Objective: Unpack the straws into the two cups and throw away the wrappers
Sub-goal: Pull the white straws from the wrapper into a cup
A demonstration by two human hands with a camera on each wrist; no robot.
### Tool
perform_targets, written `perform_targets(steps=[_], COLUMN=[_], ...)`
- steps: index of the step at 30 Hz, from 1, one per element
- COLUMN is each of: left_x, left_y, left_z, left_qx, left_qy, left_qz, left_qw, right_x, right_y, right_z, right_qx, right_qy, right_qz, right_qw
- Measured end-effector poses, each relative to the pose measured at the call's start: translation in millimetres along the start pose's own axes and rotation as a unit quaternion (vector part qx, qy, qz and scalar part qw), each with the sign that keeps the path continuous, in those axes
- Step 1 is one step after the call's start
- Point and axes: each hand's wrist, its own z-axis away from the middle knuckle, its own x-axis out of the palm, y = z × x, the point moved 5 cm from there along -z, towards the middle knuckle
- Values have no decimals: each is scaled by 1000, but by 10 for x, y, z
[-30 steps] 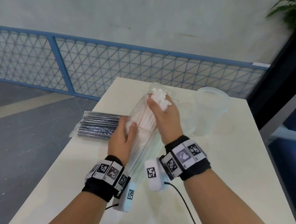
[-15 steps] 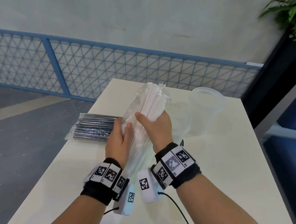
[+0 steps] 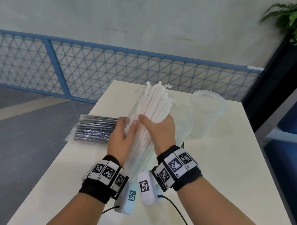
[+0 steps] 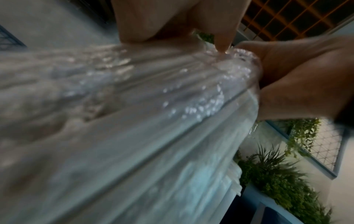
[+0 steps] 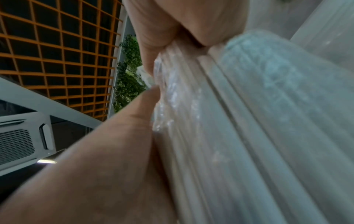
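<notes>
Both hands are wrapped around one bundle of white straws (image 3: 153,111), held nearly upright over the table (image 3: 231,173). The right hand (image 3: 157,128) grips the straws themselves around the middle, fingers curled behind them and the thumb across the front. The left hand (image 3: 121,137), just beside it and a little lower, clutches the clear plastic wrapper (image 3: 131,113) bunched at the bundle's side. The straw tips fan out bare above both hands, so I'd judge the sleeve is partly off and the rest of it wants pulling down.

The straws look light and fairly stiff as a pack but loose among themselves; a slack grip would let them slide apart and scatter. A firm hold round the middle, as the right hand has now, seems the sensible place. The wrapper is thin, slick and crinkly, best pinched in a gathered fold, not flat.

A translucent cup (image 3: 205,113) stands beyond the right hand, further out on the table and well within reach; I can make out only that one clearly. A second pack of dark straws (image 3: 95,129), still sealed, lies flat just outside the left hand.
</notes>
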Motion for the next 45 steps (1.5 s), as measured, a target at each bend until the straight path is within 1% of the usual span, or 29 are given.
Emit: perform_targets(steps=[3, 5, 6, 8, 10, 13, 15, 19, 21, 22, 23, 24, 25, 26, 27, 29, 31, 33, 35, 37, 40, 42, 45], left_x=[-5, -9, -13, -29, -48, -67, -66, -37, -42, -44, -32, -5, 23, 53, 62, 42, 13, -10, -31, -49, -55, -52, -67], left_y=[55, 78, 77, 58, 53, 71, 76, 42, 31, 8, -12, -39, -68, -90, -96, -121, -154, -215, -276, -330, -388, -400, -440], left_z=[-76, -90, -88, -73, -69, -59, -45, -46, -46, -51, -53, -51, -37, -7, 17, 26, 20, -1, -19, -29, -47, -64, -120], left_qx=[-9, 17, 30, 32, 23, 11, 6, 9, 13, 13, 1, -18, -27, -23, -16, -3, -3, -19, -49, -64, -68, -69, -73], left_qy=[-13, -21, -19, -7, 7, 25, 34, 39, 36, 23, -10, -61, -117, -164, -181, -159, -136, -126, -108, -85, -51, -36, -11], left_qz=[-2, -17, -20, -5, 11, 5, 0, 0, 0, 7, 18, 23, 12, -17, -47, -62, -29, 3, 38, 51, 59, 58, 42], left_qw=[1000, 1000, 999, 999, 1000, 1000, 999, 999, 999, 1000, 1000, 998, 993, 986, 982, 985, 990, 992, 992, 993, 995, 995, 996], right_x=[-5, -21, -37, -73, -113, -160, -152, -51, -22, -29, -42, -57, -68, -75, -76, -75, -97, -156, -231, -288, -349, -413, -517], right_y=[17, -6, -31, -122, -237, -326, -308, -86, -24, -18, -23, -34, -47, -58, -72, -135, -231, -346, -450, -528, -588, -576, -573], right_z=[-7, -38, -68, -128, -177, -222, -198, -70, -41, -58, -85, -117, -147, -170, -182, -186, -216, -280, -348, -398, -417, -438, -485], right_qx=[5, 15, 17, 11, -7, -15, -7, 32, 44, 45, 45, 45, 45, 43, 38, 27, 15, 7, 5, 5, 13, 28, 41], right_qy=[2, 14, 23, 35, 32, 18, 1, -44, -37, -26, -13, -3, 3, 3, -1, -7, 3, 25, 45, 56, 72, 97, 128], right_qz=[-20, -56, -71, -96, -124, -151, -144, -71, -71, -78, -88, -99, -106, -109, -107, -114, -138, -164, -187, -202, -213, -213, -185], right_qw=[1000, 998, 997, 995, 992, 988, 990, 996, 996, 996, 995, 994, 993, 993, 994, 993, 990, 986, 981, 978, 974, 972, 974])
